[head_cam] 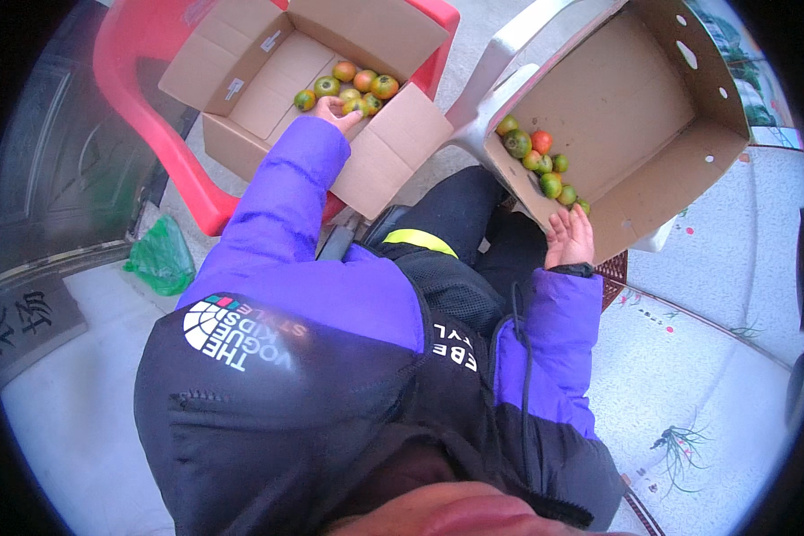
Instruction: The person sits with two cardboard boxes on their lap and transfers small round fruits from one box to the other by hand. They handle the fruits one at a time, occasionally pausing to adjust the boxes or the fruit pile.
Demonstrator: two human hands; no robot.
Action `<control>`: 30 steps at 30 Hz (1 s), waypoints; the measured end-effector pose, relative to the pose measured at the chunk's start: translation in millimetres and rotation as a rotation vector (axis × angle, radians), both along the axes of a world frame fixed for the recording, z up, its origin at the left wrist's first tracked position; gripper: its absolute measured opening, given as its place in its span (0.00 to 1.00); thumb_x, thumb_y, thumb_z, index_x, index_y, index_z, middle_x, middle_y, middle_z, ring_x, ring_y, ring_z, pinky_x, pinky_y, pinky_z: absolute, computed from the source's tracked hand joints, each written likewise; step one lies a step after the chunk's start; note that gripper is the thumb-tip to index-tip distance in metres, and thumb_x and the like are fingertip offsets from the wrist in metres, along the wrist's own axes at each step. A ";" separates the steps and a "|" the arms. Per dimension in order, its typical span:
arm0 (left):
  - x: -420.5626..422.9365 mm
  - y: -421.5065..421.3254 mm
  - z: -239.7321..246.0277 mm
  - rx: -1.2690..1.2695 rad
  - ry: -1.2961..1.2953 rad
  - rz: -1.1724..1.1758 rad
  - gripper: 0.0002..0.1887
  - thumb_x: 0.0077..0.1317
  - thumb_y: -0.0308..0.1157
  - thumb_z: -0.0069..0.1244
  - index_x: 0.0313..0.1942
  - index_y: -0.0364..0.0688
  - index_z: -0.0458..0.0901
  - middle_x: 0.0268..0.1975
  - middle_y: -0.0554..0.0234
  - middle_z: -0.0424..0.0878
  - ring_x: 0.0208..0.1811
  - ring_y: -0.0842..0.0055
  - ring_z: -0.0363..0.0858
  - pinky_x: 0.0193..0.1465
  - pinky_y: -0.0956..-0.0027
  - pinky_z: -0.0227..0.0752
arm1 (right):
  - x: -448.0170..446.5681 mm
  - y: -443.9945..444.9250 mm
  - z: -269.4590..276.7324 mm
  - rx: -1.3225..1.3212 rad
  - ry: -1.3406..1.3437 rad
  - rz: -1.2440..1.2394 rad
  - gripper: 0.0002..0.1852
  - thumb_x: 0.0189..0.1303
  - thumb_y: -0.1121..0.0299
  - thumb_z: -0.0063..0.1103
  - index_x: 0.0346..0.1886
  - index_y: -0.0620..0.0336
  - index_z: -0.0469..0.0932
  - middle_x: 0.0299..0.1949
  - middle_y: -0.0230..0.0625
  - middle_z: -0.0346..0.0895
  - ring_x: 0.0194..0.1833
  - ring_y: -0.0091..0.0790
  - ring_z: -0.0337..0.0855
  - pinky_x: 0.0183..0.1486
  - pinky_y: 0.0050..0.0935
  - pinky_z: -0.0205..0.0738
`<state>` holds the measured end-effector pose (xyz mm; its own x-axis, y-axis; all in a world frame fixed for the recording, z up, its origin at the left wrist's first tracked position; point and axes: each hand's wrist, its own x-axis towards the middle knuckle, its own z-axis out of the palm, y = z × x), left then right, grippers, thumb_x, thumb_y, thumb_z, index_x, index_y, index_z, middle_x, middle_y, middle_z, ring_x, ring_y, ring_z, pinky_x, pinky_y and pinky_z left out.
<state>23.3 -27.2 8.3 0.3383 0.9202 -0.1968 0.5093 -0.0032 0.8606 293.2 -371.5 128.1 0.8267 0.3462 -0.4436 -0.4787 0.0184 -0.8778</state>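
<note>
My left hand (338,112) reaches into a cardboard box (258,90) with its flaps spread. Its thumb and fingers are at a green-orange tomato (356,106); whether they grip it is unclear. Several green, orange and reddish tomatoes (364,80) lie around it in that box. My right hand (568,238) is at the near edge of a second, larger cardboard box (616,100), palm turned up and fingers apart. Its fingertips are close to a green tomato (581,206), partly hidden by them. More tomatoes (517,143), one of them red, line the left side of this tilted box.
The left box rests on a red plastic chair (141,114), the right one on a white plastic chair (472,110). A green plastic bag (163,258) lies on the floor at left. At right is a white surface with a painted plant pattern (723,268).
</note>
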 end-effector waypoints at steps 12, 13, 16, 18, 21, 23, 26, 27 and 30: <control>54.5 -124.4 125.4 0.096 -0.479 -0.821 0.37 0.52 0.28 0.58 0.61 0.40 0.56 0.52 0.54 0.70 0.57 0.70 0.68 0.61 0.63 0.60 | -86.4 83.6 18.1 0.121 -0.041 0.761 0.29 0.59 0.63 0.57 0.60 0.65 0.60 0.48 0.42 0.70 0.39 0.28 0.76 0.33 0.20 0.72; 56.6 -126.1 121.7 0.115 -0.462 -0.877 0.38 0.52 0.28 0.58 0.62 0.40 0.55 0.53 0.54 0.70 0.57 0.70 0.68 0.62 0.63 0.59 | -85.4 82.2 16.1 0.155 -0.051 0.767 0.29 0.59 0.63 0.57 0.60 0.64 0.60 0.47 0.41 0.71 0.40 0.28 0.76 0.33 0.20 0.72; 51.1 -103.7 94.5 0.100 -0.439 -0.739 0.35 0.53 0.28 0.56 0.61 0.38 0.58 0.53 0.51 0.71 0.57 0.68 0.69 0.62 0.62 0.59 | -72.0 71.2 8.8 0.119 0.056 0.617 0.25 0.60 0.64 0.56 0.58 0.62 0.62 0.45 0.38 0.73 0.39 0.32 0.79 0.32 0.21 0.72; 44.8 -66.9 66.7 0.090 -0.404 -0.501 0.32 0.54 0.27 0.55 0.59 0.37 0.61 0.54 0.50 0.71 0.57 0.67 0.69 0.61 0.61 0.60 | -55.3 63.1 4.9 0.130 0.072 0.439 0.21 0.61 0.64 0.55 0.55 0.60 0.64 0.44 0.35 0.74 0.40 0.33 0.80 0.32 0.22 0.72; 16.9 7.5 32.7 0.104 -0.102 -0.028 0.29 0.55 0.31 0.55 0.57 0.38 0.64 0.54 0.49 0.72 0.58 0.66 0.70 0.59 0.62 0.64 | -32.2 56.2 2.0 0.051 -0.023 0.064 0.16 0.63 0.63 0.53 0.50 0.58 0.68 0.45 0.37 0.74 0.42 0.36 0.80 0.33 0.24 0.72; -13.5 41.2 19.0 0.194 0.252 -0.001 0.30 0.55 0.38 0.55 0.58 0.40 0.64 0.53 0.45 0.73 0.57 0.62 0.71 0.58 0.62 0.65 | -25.8 52.5 2.2 0.059 -0.032 0.068 0.23 0.63 0.65 0.52 0.58 0.60 0.60 0.50 0.44 0.71 0.45 0.38 0.79 0.33 0.25 0.72; -40.9 55.9 -5.2 0.341 0.753 -0.080 0.30 0.55 0.39 0.51 0.58 0.43 0.64 0.52 0.42 0.73 0.54 0.55 0.72 0.58 0.58 0.64 | -29.4 51.4 0.8 -0.003 -0.051 0.113 0.33 0.61 0.68 0.53 0.66 0.60 0.47 0.55 0.48 0.66 0.46 0.40 0.78 0.33 0.25 0.72; -44.2 62.0 -12.8 0.352 0.837 -0.117 0.28 0.56 0.36 0.49 0.59 0.44 0.64 0.52 0.42 0.73 0.53 0.54 0.73 0.58 0.56 0.64 | -32.7 51.6 -0.2 0.022 -0.040 0.141 0.34 0.61 0.67 0.53 0.66 0.61 0.47 0.54 0.46 0.65 0.40 0.35 0.79 0.30 0.24 0.72; -47.0 71.1 -39.8 0.327 0.749 -0.053 0.25 0.56 0.36 0.48 0.55 0.45 0.66 0.47 0.42 0.76 0.50 0.54 0.75 0.54 0.56 0.66 | -39.8 53.3 -0.4 -0.029 0.014 0.182 0.32 0.60 0.68 0.54 0.64 0.59 0.51 0.49 0.45 0.69 0.37 0.34 0.80 0.29 0.24 0.72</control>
